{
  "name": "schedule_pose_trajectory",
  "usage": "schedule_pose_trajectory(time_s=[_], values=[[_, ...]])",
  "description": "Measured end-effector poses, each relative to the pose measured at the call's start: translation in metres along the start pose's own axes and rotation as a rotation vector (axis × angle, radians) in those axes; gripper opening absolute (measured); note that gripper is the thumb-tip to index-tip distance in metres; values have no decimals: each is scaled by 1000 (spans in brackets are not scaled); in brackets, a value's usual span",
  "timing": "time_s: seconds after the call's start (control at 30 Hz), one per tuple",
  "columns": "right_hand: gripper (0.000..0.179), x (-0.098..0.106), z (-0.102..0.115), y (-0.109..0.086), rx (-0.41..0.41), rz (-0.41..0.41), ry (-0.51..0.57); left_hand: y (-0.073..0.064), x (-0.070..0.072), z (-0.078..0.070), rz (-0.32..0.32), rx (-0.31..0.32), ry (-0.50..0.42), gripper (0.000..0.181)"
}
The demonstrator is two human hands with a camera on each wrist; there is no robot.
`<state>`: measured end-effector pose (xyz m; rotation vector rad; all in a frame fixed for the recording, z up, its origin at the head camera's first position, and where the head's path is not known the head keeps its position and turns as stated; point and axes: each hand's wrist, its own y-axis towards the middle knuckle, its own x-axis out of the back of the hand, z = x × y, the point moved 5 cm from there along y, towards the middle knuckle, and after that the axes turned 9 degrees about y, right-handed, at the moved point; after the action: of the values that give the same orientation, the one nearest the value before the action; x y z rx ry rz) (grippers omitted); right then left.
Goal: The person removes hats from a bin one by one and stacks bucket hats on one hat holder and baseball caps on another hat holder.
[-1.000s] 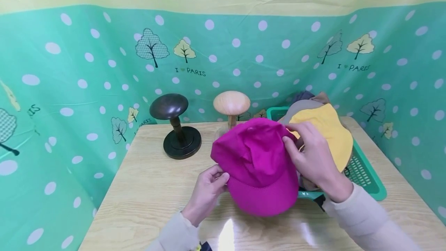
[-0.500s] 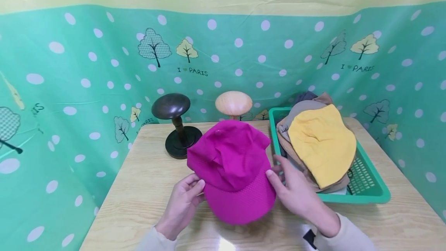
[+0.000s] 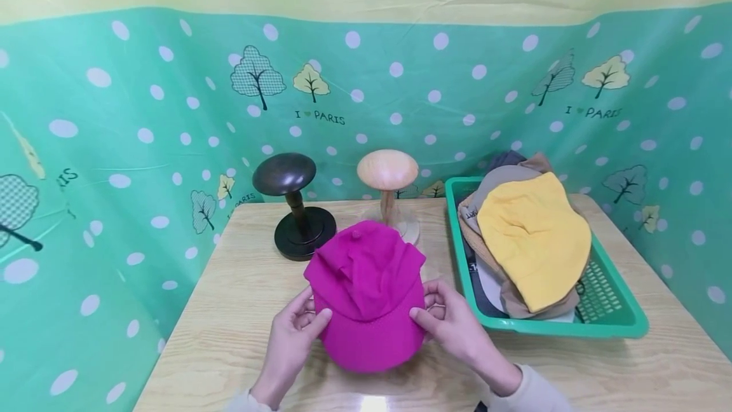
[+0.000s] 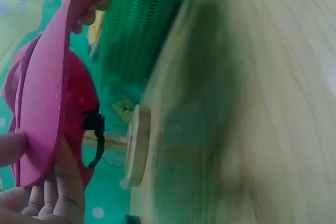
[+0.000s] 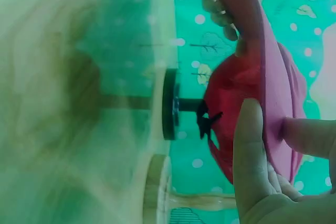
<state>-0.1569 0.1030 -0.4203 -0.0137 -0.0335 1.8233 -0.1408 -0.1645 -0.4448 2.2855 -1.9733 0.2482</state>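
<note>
Cap [image 3: 366, 278] has shifted leftward, right hand [image 3: 453, 323] now pinching its brim [image 3: 372, 343].

The pale, wood-grained table [image 3: 211, 342] carries a black stand [image 3: 297, 203] toward its back left, a wooden stand [image 3: 387, 202] near it on the right, both upright on round bases, and a green basket [image 3: 563, 327] farther right, with bright glare along the front.

Pale stand [image 3: 387, 173], far edge of bench [image 3: 229, 291]: base partly hidden by magenta cap [image 3: 368, 301]. Bench near edge: cropped. Grey cap [image 3: 506, 174]: partly under yellow hat [image 3: 532, 240].
</note>
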Motion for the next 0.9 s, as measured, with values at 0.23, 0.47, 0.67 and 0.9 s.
schedule_pose_trajectory(time_s=[0.23,0.47,0.67,0.9], values=[[41,-3,4,-3,60,-89,-95,-9,4,-17,7,-163,112,71],[44,4,50,1,291,-129,-261,0,5,-68,-27,-364,112,71],[47,16,96,21,400,-159,-268,23,3,-124,-30,-477,137,70],[51,34,128,64,391,-224,-288,76,-9,-159,-71,-520,148,66]])
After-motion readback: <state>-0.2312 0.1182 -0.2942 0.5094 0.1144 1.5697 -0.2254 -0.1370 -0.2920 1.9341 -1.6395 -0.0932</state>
